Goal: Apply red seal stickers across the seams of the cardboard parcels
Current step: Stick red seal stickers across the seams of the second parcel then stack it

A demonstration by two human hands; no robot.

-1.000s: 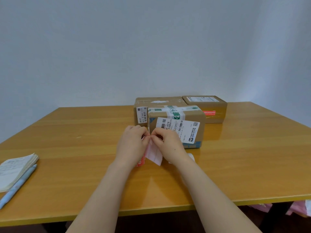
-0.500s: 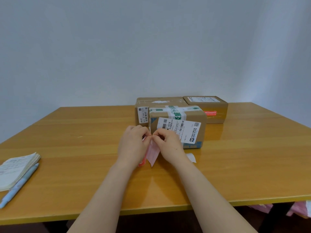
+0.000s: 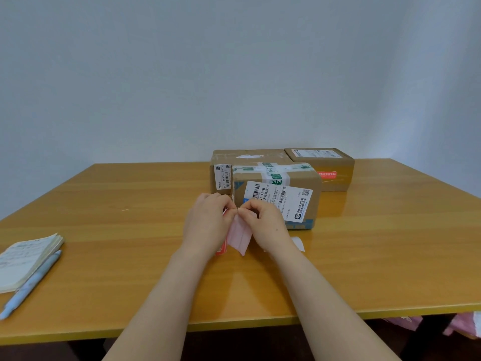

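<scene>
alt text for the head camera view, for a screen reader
The left hand and right hand pinch the top of a pale pink sheet in front of a labelled cardboard parcel on a table. Behind it stand a rear left parcel and a rear right parcel bearing a red sticker. A notepad and pen lie at the table's left edge.

A plain desk workspace, home or office not being determinable, is indicated by a wooden table set against a bare pale wall, labelled cardboard parcels, a notepad and a pen.
</scene>
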